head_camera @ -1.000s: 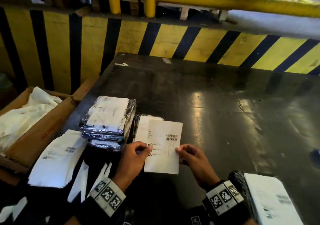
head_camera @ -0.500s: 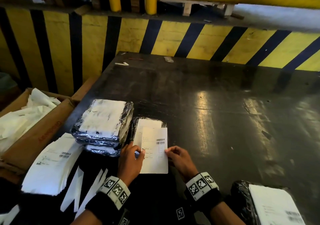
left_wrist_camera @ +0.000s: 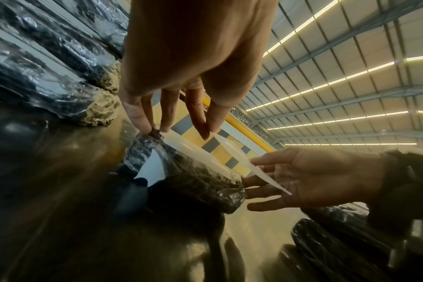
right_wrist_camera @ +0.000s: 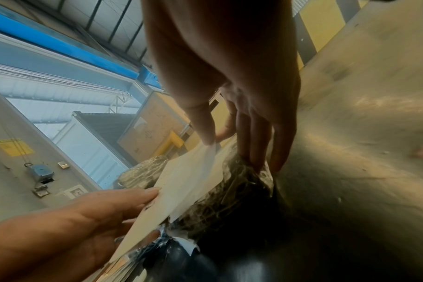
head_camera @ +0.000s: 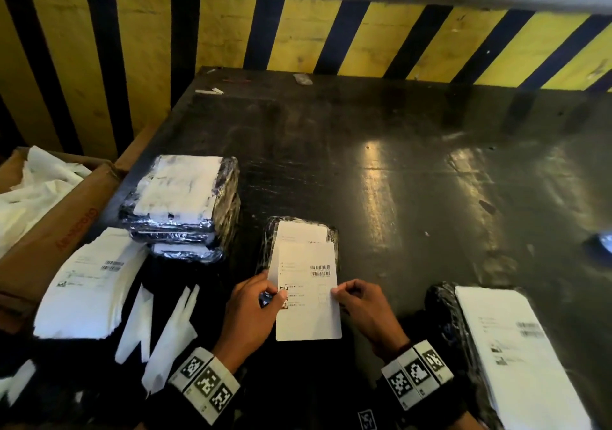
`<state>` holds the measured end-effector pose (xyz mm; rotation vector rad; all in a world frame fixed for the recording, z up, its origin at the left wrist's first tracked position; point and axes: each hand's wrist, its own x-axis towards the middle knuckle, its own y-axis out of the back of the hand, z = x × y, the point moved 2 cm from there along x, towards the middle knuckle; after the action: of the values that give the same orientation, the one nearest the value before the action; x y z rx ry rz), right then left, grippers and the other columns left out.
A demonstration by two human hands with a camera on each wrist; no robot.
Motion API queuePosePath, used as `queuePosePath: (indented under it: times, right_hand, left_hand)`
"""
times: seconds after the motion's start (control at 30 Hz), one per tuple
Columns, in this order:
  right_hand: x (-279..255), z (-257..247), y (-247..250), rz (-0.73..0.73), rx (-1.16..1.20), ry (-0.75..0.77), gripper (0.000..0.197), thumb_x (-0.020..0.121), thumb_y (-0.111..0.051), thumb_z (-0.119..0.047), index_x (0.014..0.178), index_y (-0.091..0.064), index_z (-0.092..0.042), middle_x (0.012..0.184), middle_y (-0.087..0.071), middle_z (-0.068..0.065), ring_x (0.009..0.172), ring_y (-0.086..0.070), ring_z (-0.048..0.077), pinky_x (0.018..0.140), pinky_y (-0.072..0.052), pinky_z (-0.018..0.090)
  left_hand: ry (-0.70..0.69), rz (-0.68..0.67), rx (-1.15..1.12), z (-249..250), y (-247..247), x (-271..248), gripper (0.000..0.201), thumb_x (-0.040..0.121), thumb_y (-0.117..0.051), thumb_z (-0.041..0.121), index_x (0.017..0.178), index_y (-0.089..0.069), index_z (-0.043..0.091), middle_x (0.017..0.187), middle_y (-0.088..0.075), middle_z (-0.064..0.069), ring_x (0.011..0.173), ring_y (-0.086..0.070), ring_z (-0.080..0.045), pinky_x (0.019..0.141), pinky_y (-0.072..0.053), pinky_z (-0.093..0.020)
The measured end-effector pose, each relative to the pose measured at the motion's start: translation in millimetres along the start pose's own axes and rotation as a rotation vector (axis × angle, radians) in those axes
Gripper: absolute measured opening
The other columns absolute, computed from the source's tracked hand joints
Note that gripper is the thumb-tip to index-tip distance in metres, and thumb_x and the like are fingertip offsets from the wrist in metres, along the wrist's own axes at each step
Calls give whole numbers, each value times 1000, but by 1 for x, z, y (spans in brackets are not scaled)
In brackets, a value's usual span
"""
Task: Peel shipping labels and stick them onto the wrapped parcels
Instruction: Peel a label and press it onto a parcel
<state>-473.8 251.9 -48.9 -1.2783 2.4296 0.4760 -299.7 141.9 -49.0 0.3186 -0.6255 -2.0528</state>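
Observation:
I hold a white shipping label with barcodes by its two side edges, just above the dark table. My left hand pinches its left edge, and my right hand pinches its right edge. Under its far end lies a parcel wrapped in black film, with another white sheet on top of it. In the left wrist view my left hand grips the label over the parcel. In the right wrist view my right hand's thumb and forefinger nip the label.
A stack of wrapped parcels stands at the left, with a pile of labels and loose backing strips beside it. A cardboard box with white paper sits at the far left. A labelled parcel lies at the near right.
Both hands keep their hold on the label. The label has come a little nearer to me, uncovering more of the parcel beneath it.

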Motion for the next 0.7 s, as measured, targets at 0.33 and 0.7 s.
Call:
queuePosePath:
  times: [0.33, 0.7]
  right_hand:
    - [5, -25, -6, 123, -119, 70, 12, 85, -64, -17, 81, -68, -6, 88, -70, 7, 85, -65, 18, 80, -55, 34]
    - [45, -27, -15, 227, -276, -36, 21, 77, -69, -33, 61, -70, -19, 77, -72, -5, 79, -68, 18, 88, -52, 46]
  left_hand:
    - [138, -11, -32, 16, 18, 20, 15, 82, -69, 20, 68, -67, 15, 78, -68, -3, 72, -63, -15, 66, -49, -26]
    - [255, -73, 108, 0, 6, 66, 24, 82, -69, 25, 59, -61, 20, 86, -70, -10, 77, -65, -20, 67, -49, -28]
